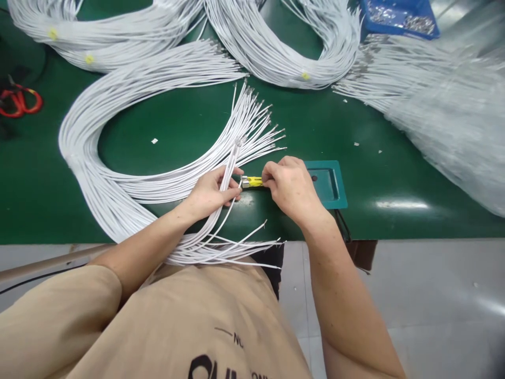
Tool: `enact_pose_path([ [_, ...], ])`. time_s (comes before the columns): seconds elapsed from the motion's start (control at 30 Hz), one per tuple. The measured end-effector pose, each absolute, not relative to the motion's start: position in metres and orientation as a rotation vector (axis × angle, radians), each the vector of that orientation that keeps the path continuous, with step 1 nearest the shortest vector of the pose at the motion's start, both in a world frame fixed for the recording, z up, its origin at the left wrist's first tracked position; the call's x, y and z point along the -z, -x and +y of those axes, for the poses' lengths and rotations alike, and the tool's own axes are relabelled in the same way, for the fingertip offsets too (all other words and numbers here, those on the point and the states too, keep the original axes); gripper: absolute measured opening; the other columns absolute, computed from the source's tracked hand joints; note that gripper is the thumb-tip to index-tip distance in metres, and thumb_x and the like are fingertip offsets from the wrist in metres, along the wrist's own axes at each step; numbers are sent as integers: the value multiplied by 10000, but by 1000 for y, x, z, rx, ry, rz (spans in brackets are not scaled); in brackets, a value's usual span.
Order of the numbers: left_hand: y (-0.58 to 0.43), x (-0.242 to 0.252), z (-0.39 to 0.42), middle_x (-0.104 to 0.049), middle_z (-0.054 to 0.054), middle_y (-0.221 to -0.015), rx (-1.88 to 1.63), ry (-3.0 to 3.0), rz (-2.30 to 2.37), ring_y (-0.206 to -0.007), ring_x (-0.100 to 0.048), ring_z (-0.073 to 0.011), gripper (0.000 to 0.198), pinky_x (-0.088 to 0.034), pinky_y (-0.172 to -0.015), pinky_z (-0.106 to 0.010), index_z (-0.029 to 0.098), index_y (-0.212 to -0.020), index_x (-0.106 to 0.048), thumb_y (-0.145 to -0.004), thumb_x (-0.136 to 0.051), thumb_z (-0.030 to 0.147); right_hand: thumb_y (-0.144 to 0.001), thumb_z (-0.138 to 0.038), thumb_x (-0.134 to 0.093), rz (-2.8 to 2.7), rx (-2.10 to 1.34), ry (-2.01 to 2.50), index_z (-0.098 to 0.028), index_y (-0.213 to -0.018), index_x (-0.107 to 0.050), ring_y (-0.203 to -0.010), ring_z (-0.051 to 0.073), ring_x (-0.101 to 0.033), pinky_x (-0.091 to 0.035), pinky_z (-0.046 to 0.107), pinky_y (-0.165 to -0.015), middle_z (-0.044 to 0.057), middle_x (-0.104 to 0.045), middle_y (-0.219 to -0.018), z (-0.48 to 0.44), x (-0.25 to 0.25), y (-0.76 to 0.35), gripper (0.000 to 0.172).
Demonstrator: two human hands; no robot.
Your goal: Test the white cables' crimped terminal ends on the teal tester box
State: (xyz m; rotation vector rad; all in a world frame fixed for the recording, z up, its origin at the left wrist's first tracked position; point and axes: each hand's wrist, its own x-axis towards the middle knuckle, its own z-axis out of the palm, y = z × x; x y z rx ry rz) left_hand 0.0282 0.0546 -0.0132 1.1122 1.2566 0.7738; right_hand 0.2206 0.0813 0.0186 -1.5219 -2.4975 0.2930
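My left hand (213, 190) is closed around a few white wires (224, 181), whose metal-tipped ends stick up past the fingers. One wire end reaches toward a small yellow piece with a silver metal end (252, 181). My right hand (290, 184) pinches that yellow piece from the right, and its fingers cover part of it, so I cannot make out its kind. A large looped bundle of white wires (84, 121) lies around and behind my left hand. Some loose wire ends (232, 250) hang over the table's front edge, against the apron.
Beside my right hand lies a teal tray (341, 184). More white wire bundles (272, 47) fill the back of the green table (394, 173). Plastic-covered wires (445, 105) lie at right, below a blue bin (394, 29) of small metal parts. Red-handled scissors (21, 100) rest far left.
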Motion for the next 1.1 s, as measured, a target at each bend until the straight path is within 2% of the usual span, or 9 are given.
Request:
enact_pose_path([
  [0.13,-29,16,54,-658,0,-653,-766,-1144,1283,-529,-599,-126,395,-461,-434,-198,167,-1048,-607,-672,-722,208,-779,-68,-520,-2510,-289,1525,-190,-757,-628,-756,215,-491,-403,354,-763,57,-523,-705,82,-20,-221,165],
  [0.27,-28,15,55,-655,1,-655,-763,-1076,1243,-580,-638,-144,413,-463,-453,-198,163,-1047,-592,-662,-735,197,-826,-141,-562,-2435,-242,1484,-176,-920,-630,-919,248,-529,-351,440,-947,79,-639,-872,74,-28,-217,121],
  [0.33,-26,15,55,-652,2,-656,-752,-1032,1222,-606,-654,-155,420,-470,-471,-204,158,-1046,-582,-660,-741,202,-872,-195,-538,-2337,-214,1510,-165,-978,-616,-952,252,-532,-355,419,-918,91,-661,-955,64,-33,-210,135],
  [0.43,-21,15,55,-647,13,-666,-758,-1012,1214,-565,-630,-129,429,-464,-481,-203,152,-1036,-580,-646,-752,201,-936,-252,-454,-2313,-263,1474,-175,-913,-620,-854,230,-538,-363,363,-775,82,-672,-885,42,-35,-194,184],
  [0.5,-17,15,55,-644,24,-689,-774,-1021,1226,-510,-586,-94,439,-462,-488,-202,155,-1030,-586,-630,-762,190,-948,-252,-434,-2366,-334,1375,-183,-877,-627,-818,215,-538,-350,350,-742,68,-670,-840,29,-32,-185,217],
  [0.57,-14,13,53,-648,28,-716,-794,-1036,1224,-496,-568,-80,447,-465,-502,-203,163,-1039,-585,-631,-766,192,-944,-243,-444,-2364,-388,1350,-185,-855,-631,-796,205,-542,-352,342,-735,58,-669,-813,22,-29,-180,215],
  [0.73,-12,-2,47,-636,17,-723,-870,-1075,1214,-632,-654,-142,445,-481,-519,-205,157,-1034,-563,-651,-775,236,-915,-184,-479,-2064,-467,1516,-167,-859,-640,-863,195,-577,-411,309,-789,70,-672,-887,29,-30,-183,172],
  [0.87,-12,-14,40,-625,22,-739,-917,-1112,1212,-651,-667,-144,422,-489,-513,-196,158,-1027,-554,-675,-769,250,-866,-101,-492,-1905,-562,1496,-175,-862,-667,-886,181,-602,-446,289,-795,63,-669,-932,40,-36,-183,190],
  [1.1,-6,-22,31,-673,-9,-784,-961,-1194,1121,-702,-688,-160,376,-503,-530,-196,164,-1054,-550,-739,-735,253,-886,-153,-489,-1754,-782,1398,-186,-903,-693,-860,154,-637,-467,277,-788,33,-707,-938,42,-41,-175,207],
])
